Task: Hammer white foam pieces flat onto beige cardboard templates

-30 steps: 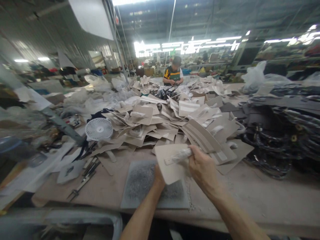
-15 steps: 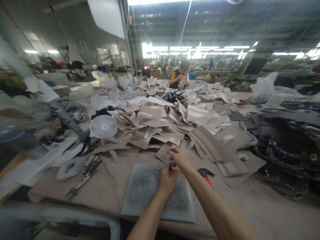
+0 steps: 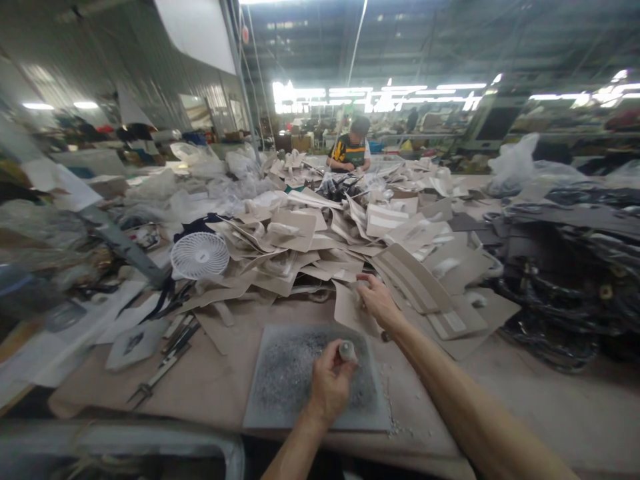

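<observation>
Over the grey, speckled board (image 3: 285,380), my left hand (image 3: 331,383) pinches a small round metallic piece (image 3: 347,349) between thumb and fingers. Farther forward and to the right, my right hand (image 3: 379,300) grips a beige panel (image 3: 349,308) at its right side, near the front of the pile. The panel hangs tilted, its lower edge close to the top right of the board. Behind it lies a heap of beige panels (image 3: 295,230), some with white wrapped parts on them.
A white round fan (image 3: 200,256) stands left of the heap. Metal tools (image 3: 175,353) lie on the brown table (image 3: 225,387) at the left. Dark wrapped items (image 3: 565,287) are piled at the right. A person (image 3: 351,148) sits across the table.
My hands have moved apart, the right one forward and right with the beige panel. The round piece in my left hand now shows. The red-handled hammer is no longer visible. The view has shifted slightly.
</observation>
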`<action>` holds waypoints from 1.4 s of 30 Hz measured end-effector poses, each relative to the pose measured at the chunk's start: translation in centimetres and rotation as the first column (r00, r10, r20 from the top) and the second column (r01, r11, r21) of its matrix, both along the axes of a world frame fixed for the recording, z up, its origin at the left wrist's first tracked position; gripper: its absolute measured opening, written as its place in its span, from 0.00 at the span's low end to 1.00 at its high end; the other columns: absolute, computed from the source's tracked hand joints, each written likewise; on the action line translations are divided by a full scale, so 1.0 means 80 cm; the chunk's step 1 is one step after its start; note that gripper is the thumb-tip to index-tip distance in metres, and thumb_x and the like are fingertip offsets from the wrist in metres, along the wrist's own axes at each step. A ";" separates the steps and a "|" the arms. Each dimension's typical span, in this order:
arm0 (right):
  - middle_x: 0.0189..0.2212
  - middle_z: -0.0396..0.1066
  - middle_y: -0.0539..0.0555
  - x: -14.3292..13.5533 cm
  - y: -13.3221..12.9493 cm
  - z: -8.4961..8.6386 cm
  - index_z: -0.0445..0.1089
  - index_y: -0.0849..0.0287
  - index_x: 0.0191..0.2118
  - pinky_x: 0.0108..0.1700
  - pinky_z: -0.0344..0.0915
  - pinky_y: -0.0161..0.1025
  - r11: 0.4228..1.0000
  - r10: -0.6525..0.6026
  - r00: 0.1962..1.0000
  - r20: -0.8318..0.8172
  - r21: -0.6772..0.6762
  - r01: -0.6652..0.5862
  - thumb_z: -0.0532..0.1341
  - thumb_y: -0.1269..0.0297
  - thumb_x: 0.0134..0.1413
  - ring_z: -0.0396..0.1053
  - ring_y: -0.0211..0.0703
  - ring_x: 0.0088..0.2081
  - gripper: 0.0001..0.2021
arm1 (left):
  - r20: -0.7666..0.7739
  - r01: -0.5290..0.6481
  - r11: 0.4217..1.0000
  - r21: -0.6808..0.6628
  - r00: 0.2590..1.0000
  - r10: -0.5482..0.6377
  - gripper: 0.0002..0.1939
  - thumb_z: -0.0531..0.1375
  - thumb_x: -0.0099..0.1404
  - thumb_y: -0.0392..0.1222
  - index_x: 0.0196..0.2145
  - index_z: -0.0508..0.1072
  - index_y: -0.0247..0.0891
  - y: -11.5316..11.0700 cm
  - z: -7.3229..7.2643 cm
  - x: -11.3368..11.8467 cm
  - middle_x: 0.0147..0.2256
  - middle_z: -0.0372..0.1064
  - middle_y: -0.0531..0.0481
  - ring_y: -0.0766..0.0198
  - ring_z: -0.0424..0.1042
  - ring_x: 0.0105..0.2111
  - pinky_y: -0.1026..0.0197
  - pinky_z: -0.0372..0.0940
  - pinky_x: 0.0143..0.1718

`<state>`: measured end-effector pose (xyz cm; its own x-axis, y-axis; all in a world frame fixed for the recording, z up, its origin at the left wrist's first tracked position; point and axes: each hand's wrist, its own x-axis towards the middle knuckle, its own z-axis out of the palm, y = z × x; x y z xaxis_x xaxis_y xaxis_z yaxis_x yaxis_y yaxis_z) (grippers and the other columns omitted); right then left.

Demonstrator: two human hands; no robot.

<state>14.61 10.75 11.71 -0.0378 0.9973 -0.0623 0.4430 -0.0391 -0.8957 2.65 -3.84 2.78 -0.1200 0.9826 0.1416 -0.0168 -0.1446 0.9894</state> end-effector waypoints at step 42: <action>0.45 0.69 0.65 0.128 -0.215 -0.095 0.69 0.66 0.51 0.48 0.65 0.48 0.992 -0.116 0.715 0.689 0.112 0.053 0.51 0.58 0.66 0.69 0.55 0.45 0.19 | -0.027 -0.035 0.993 -0.116 0.999 0.032 0.17 0.64 0.60 0.50 0.43 0.73 0.36 0.089 -0.038 -0.013 0.41 0.78 0.43 0.59 0.76 0.41 0.59 0.67 0.46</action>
<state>24.83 -6.48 4.13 0.0691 0.9968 0.0412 0.9389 -0.0511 -0.3404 1.64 3.27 -0.29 -0.1509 0.9881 0.0297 0.0115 -0.0283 0.9995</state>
